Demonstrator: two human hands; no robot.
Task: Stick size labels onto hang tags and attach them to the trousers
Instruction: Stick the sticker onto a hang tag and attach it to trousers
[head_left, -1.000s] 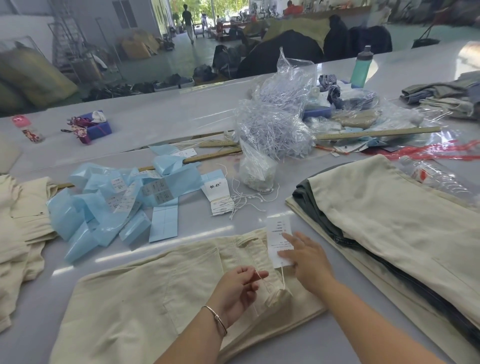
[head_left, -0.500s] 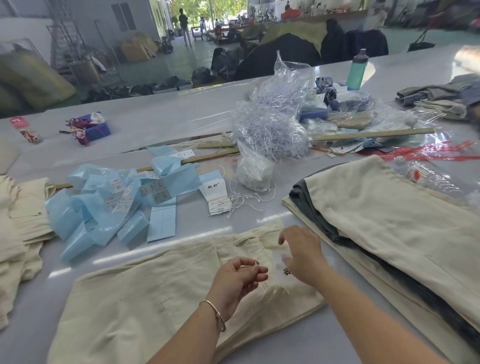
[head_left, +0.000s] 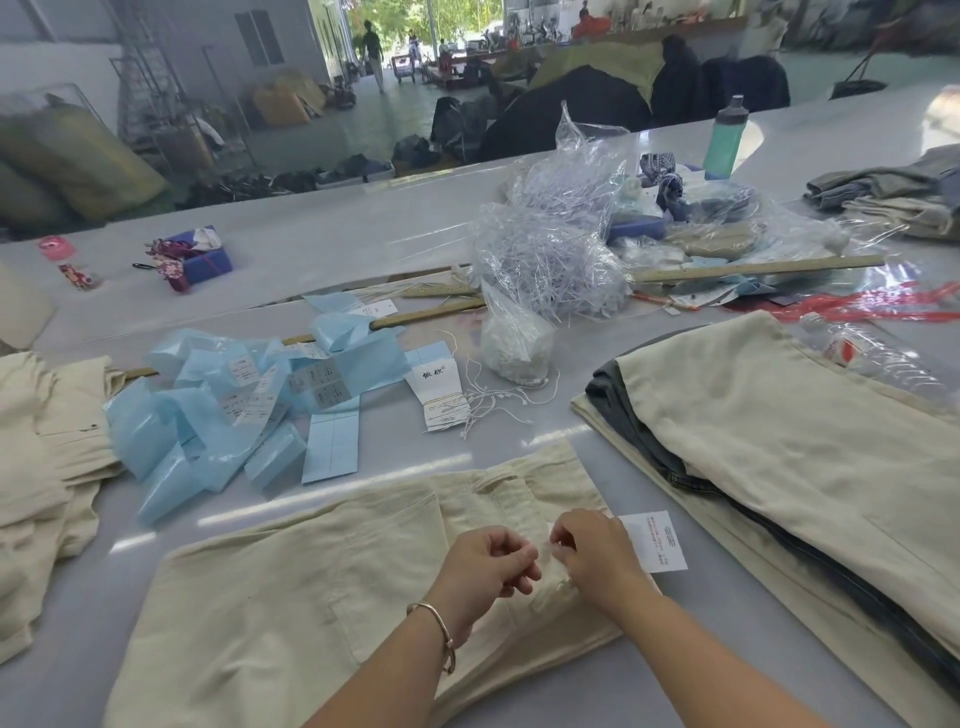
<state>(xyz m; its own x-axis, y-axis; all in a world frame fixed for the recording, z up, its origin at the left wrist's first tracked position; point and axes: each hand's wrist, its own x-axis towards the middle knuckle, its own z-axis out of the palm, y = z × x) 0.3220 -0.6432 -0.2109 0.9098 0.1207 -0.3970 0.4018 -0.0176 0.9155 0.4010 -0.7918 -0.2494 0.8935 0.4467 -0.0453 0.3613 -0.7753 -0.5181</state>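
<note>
Near the front edge of the desk (head_left: 363, 239), from the head view, I see cream trousers (head_left: 291, 587) lying flat, waistband toward the middle. Both hands meet over the waistband: my left hand (head_left: 485, 564) has its fingers curled, thumb and forefinger pinched together, apparently on a thin white string, though the thread is too fine for me to be sure. My right hand (head_left: 592, 551) is curled the same way, fingertips pinching at the same spot just beside the left; what it grips I cannot tell for certain. A white hang tag (head_left: 657, 540) with red print lies just past the right hand, resting on the trousers' edge and the desk. Toward the desk's left middle sits a heap of blue label backing strips (head_left: 208, 415), with a bundle of hang tags (head_left: 441, 395) and loose white strings (head_left: 498, 400) beside it. A stack of folded trousers (head_left: 779, 441) fills the right side.
</note>
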